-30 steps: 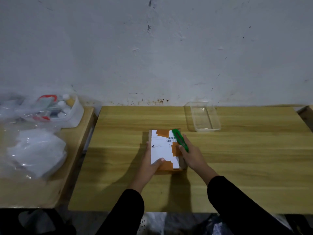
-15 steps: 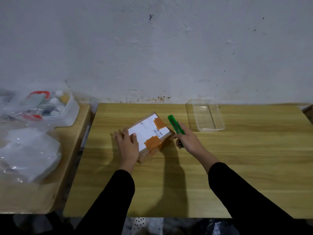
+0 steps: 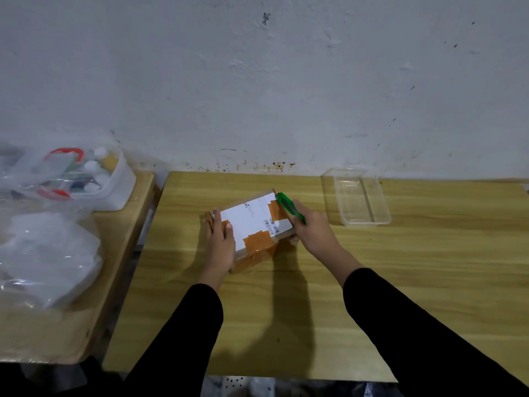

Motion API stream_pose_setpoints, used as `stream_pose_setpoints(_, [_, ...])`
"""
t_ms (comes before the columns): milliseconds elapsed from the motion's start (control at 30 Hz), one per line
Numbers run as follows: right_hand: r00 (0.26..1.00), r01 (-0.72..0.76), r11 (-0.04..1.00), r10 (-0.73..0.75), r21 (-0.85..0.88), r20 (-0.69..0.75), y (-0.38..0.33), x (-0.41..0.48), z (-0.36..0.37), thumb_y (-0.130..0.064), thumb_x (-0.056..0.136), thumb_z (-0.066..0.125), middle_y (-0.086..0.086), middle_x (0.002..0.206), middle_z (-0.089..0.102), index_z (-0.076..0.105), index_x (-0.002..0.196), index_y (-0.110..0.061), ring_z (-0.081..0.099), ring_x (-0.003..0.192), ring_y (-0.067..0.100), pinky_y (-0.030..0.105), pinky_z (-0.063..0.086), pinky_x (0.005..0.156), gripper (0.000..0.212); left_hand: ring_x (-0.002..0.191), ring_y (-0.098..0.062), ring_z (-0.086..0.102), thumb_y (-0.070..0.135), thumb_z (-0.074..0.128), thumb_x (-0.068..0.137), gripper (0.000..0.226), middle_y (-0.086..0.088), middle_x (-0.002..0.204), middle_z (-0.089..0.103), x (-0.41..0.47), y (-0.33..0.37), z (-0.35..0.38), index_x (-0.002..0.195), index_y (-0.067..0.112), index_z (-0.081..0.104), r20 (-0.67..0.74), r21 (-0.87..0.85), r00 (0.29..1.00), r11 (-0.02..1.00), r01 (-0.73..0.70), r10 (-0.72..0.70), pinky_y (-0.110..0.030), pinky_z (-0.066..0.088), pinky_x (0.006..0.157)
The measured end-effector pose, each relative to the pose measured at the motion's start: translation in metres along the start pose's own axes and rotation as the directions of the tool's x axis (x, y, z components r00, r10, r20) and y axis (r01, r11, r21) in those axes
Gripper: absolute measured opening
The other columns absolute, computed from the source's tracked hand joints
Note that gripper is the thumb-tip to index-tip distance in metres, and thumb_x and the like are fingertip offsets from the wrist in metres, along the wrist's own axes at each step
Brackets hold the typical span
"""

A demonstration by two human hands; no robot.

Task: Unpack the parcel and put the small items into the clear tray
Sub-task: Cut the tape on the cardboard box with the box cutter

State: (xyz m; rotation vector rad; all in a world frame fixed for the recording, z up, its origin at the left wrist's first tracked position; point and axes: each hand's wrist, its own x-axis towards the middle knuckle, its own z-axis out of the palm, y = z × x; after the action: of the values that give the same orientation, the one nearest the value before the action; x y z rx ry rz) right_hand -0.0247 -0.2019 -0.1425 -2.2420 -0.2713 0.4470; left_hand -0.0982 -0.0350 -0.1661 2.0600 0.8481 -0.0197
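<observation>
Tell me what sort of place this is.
Probably a makeshift packing or storage workspace: a bare, stained wall, a plain wooden table, a taped parcel, and plastic bags heaped on the side table.

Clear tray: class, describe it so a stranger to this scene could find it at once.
Start at the larger wooden table against the grey wall. At its far edge, right of the taped parcel, sits the clear tray. Unlike the parcel, it is see-through, shallow and empty.

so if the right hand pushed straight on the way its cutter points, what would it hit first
Probably the parcel: the right hand aims the cutter up and left at its far corner, and the tip already seems to touch there, though depth is unclear.
</observation>
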Motion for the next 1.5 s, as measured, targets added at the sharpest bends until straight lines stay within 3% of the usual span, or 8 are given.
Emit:
stream_pose_setpoints(367, [1.0,0.004,1.0,-0.004,-0.011,0.021,-0.012,-0.001,-0.011,-0.01,0.098,0.039,0.003,0.077,0.051,0.038,0.14,-0.014,0.045,0.051,0.006,0.005,0.032,0.032,0.042,0.142,-0.032,0.02,0.037,0.026,0.101,0.053,-0.01,0.159,0.001,0.007,-0.013,0.009,0.149,0.033,0.005,-0.045,-0.01,0.999,1.0,-0.027,0.026,-0.042,0.038,0.103])
stream_pose_setpoints(567, [0.983,-0.069,0.997,0.071,-0.017,0.167,-0.009,-0.003,-0.015,-0.009,0.099,0.032,0.005,0.104,0.049,0.018,0.147,-0.018,0.045,0.054,0.005,0.015,0.035,0.046,0.051,0.141,-0.033,0.023,0.035,0.026,0.101,0.053,-0.012,0.158,0.007,0.007,-0.013,0.01,0.15,0.03,0.006,-0.059,0.007,0.998,1.0,-0.016,0.017,-0.043,0.036,0.104])
stream_pose_setpoints(667, [0.995,-0.048,0.998,0.051,-0.032,0.091,-0.004,-0.003,-0.013,-0.012,0.099,0.034,0.008,0.095,0.056,0.026,0.145,-0.016,0.045,0.057,0.007,0.02,0.036,0.049,0.047,0.139,-0.034,0.026,0.036,0.026,0.101,0.053,-0.012,0.158,0.008,0.009,-0.014,0.011,0.149,0.031,0.006,-0.057,0.013,0.998,1.0,-0.024,0.024,-0.045,0.039,0.103])
stream_pose_setpoints(833, [1.0,0.016,0.997,-0.016,-0.077,0.002,-0.01,-0.005,-0.012,-0.009,0.098,0.036,0.004,0.076,0.051,0.042,0.136,-0.01,0.045,0.052,0.006,0.008,0.036,0.037,0.038,0.139,-0.034,0.026,0.034,0.027,0.101,0.053,-0.012,0.158,0.009,0.008,-0.014,0.012,0.149,0.03,0.007,-0.068,-0.004,0.998,1.0,-0.018,0.018,-0.042,0.037,0.103])
stream_pose_setpoints(967, [1.0,0.018,0.979,-0.019,-0.202,-0.001,-0.015,0.002,-0.012,-0.009,0.097,0.036,0.012,0.084,0.053,0.047,0.13,-0.009,0.043,0.055,0.012,0.022,0.033,0.042,0.035,0.133,-0.034,0.034,0.035,0.027,0.101,0.052,-0.015,0.155,0.016,0.008,-0.015,0.014,0.149,0.031,0.008,-0.078,-0.006,0.997,1.0,-0.004,0.003,-0.041,0.041,0.099])
stream_pose_setpoints(1167, [0.998,0.019,0.942,0.004,-0.336,0.068,-0.019,0.007,-0.023,-0.006,0.095,0.033,0.013,0.086,0.048,0.053,0.12,-0.006,0.045,0.065,0.024,0.025,0.031,0.043,0.032,0.121,-0.033,0.044,0.033,0.029,0.101,0.051,-0.018,0.139,0.038,0.006,-0.015,0.021,0.149,0.033,0.013,-0.155,-0.042,0.988,0.999,0.012,-0.019,-0.042,0.044,0.095])
stream_pose_setpoints(1333, [0.997,0.012,0.946,0.011,-0.325,0.07,-0.016,-0.011,-0.024,-0.005,0.094,0.034,0.012,0.085,0.047,0.054,0.121,-0.006,0.042,0.061,0.019,0.027,0.032,0.046,0.033,0.118,-0.032,0.046,0.031,0.032,0.101,0.05,-0.015,0.136,0.042,0.006,-0.014,0.024,0.148,0.033,0.015,-0.195,-0.08,0.98,0.996,0.034,-0.049,-0.04,0.043,0.093])
stream_pose_setpoints(1500, [1.0,-0.013,0.97,0.018,-0.244,0.016,0.004,-0.044,-0.024,-0.006,0.093,0.038,0.024,0.092,0.061,0.055,0.123,-0.005,0.054,0.07,0.031,0.039,0.046,0.061,0.035,0.127,-0.034,0.04,0.028,0.032,0.101,0.05,-0.013,0.144,0.039,0.006,-0.013,0.025,0.149,0.03,0.017,-0.207,-0.073,0.977,0.997,0.031,-0.045,-0.041,0.039,0.1])
